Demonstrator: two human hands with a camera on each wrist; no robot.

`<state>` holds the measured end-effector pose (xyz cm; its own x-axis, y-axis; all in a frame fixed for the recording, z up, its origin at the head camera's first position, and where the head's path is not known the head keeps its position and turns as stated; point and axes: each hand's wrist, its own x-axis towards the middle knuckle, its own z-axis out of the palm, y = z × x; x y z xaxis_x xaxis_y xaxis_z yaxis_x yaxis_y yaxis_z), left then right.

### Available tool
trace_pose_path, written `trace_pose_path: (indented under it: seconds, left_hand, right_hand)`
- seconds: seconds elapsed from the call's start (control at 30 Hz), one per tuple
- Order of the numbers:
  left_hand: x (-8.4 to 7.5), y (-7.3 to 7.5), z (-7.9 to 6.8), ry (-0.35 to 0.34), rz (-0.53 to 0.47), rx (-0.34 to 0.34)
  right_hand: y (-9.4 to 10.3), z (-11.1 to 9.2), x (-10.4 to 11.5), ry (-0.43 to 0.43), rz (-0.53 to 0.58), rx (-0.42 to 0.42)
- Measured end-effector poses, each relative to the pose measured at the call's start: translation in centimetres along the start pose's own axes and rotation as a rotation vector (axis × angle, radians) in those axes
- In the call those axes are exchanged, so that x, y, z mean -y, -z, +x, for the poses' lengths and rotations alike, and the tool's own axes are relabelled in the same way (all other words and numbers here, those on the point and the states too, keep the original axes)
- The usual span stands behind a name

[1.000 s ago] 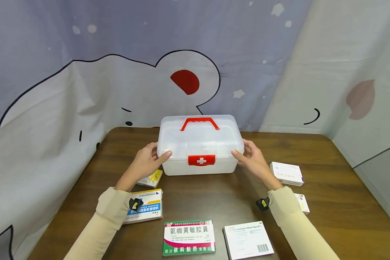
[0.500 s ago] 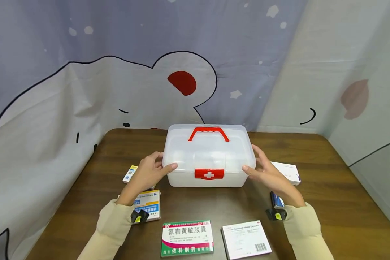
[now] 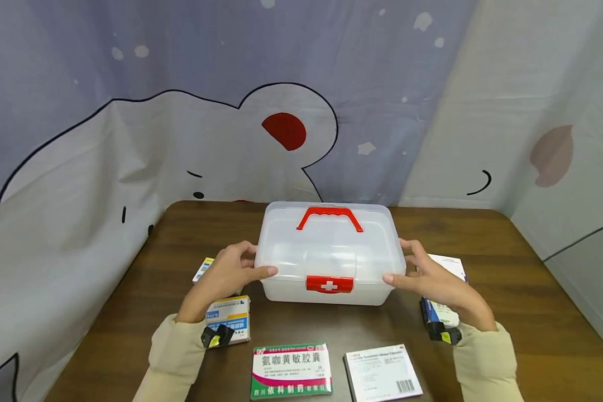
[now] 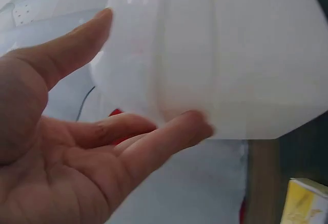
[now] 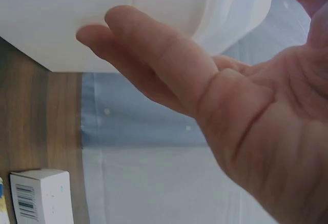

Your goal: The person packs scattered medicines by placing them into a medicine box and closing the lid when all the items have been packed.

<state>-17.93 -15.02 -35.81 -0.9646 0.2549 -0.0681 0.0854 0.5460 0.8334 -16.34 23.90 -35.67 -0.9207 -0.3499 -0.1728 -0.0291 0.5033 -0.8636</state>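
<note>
A translucent white first-aid box (image 3: 326, 254) stands near the middle of the table, lid down. On its front is a red clasp (image 3: 330, 284) with a white cross, and a red handle (image 3: 329, 211) lies on top. My left hand (image 3: 228, 271) holds the left end, thumb at the front corner and fingertips against the side wall. At the other end my right hand (image 3: 434, 279) holds it likewise. Both wrist views show fingertips on the smooth end walls of the box (image 4: 256, 44). The box's far side is hidden.
Medicine boxes lie around on the brown table (image 3: 522, 312): a green-and-white one (image 3: 291, 374) and a white one (image 3: 384, 373) in front, a blue-and-white one (image 3: 231, 321) at left, a white one (image 3: 450, 267) at right. A printed curtain (image 3: 181, 151) hangs behind.
Both hands have brought the first-aid box toward me and a little to the right. The medicine boxes stay where they were; the shifting arms cover different ones.
</note>
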Motion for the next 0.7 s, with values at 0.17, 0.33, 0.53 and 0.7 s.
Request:
trace_pose_path:
  seconds: [0.17, 0.33, 0.53, 0.7]
  left_hand:
    - [-0.74, 0.57, -0.16, -0.014, 0.065, 0.068]
    - [-0.95, 0.72, -0.25, -0.008, 0.051, 0.092]
    - [-0.73, 0.56, -0.26, -0.007, 0.031, 0.088]
    - [-0.56, 0.58, -0.2, -0.024, 0.024, 0.077]
  right_hand:
    - [0.12, 0.03, -0.06, 0.004, 0.019, 0.01]
    - [0.24, -0.07, -0.15, -0.002, 0.013, 0.011]
    - [0.29, -0.28, 0.0, -0.004, 0.001, 0.015]
    - [0.32, -0.24, 0.27, -0.004, 0.007, 0.022]
